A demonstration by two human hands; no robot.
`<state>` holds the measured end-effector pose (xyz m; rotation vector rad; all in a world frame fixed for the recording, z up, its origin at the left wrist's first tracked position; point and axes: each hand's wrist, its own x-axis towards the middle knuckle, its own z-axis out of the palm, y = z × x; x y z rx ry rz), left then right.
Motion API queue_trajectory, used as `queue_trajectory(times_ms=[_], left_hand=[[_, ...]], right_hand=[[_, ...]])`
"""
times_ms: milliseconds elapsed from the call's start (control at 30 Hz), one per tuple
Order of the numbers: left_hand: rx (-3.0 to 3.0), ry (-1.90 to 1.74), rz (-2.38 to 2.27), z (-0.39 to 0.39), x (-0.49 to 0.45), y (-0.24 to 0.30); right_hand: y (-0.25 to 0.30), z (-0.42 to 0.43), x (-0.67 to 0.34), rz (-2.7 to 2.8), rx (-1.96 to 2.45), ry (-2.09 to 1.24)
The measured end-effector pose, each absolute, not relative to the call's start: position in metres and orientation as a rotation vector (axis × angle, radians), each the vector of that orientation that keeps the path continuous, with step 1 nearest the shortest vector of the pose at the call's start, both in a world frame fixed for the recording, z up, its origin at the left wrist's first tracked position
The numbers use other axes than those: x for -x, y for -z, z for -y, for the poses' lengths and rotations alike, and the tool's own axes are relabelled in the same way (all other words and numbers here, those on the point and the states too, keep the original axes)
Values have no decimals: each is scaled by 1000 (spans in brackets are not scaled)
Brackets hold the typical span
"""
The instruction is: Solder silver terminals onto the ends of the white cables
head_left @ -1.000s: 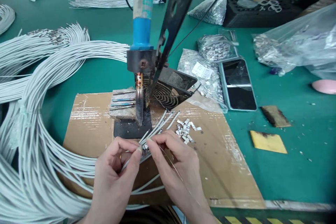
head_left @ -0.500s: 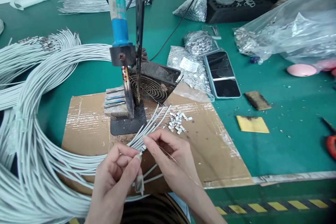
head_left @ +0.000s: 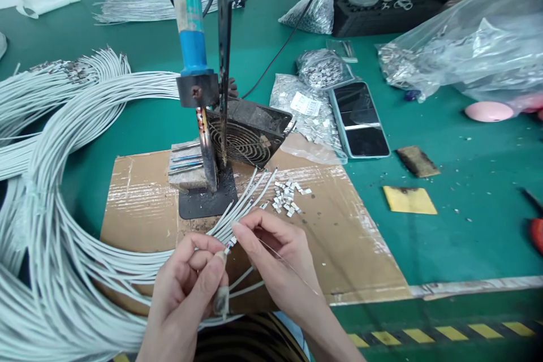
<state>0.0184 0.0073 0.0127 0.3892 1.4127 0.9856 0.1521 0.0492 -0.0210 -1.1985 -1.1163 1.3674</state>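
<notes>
My left hand (head_left: 189, 280) is closed, thumb and forefinger pinching a grey cable near its stripped end. A whitish wrap covers the thumb tip, and a pale, loose piece hangs below the fingers. Between the two hands shows a small white connector (head_left: 230, 245) with thin coloured wires. My right hand (head_left: 282, 263) pinches the connector's far end, which its fingertips partly hide. A thin solder wire (head_left: 288, 264) runs across that same hand. Just beyond the fingers lie several cable ends (head_left: 244, 203) and a small pile of loose connectors (head_left: 288, 197).
A blue soldering iron (head_left: 193, 39) points down in a stand, beside a small black fan (head_left: 241, 133). Coiled grey cables (head_left: 46, 209) fill the left. Cardboard (head_left: 339, 237) lies under the hands. A phone (head_left: 360, 119), parts bags (head_left: 301, 104) and a yellow sponge (head_left: 409, 200) lie to the right.
The hands have barely moved, and both keep their pinch. The connector is slightly more exposed between the fingers, and the loose piece under my left hand has swung slightly left.
</notes>
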Motion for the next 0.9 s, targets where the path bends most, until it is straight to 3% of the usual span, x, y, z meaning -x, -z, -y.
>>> queue_trajectory(times_ms=[300,600,900], left_hand=[[-477,-1017,-1446,-8,-20,-8],[-786,-1033,-1566,-17,2,18],[-759,-1064,-1652,-40,-4,0]], right_hand=[[31,-45,-153,1254,1195,-1143],[41,-39,-158,1292,1267,-1155],[18,-38,-161,1278,1479,-1116]])
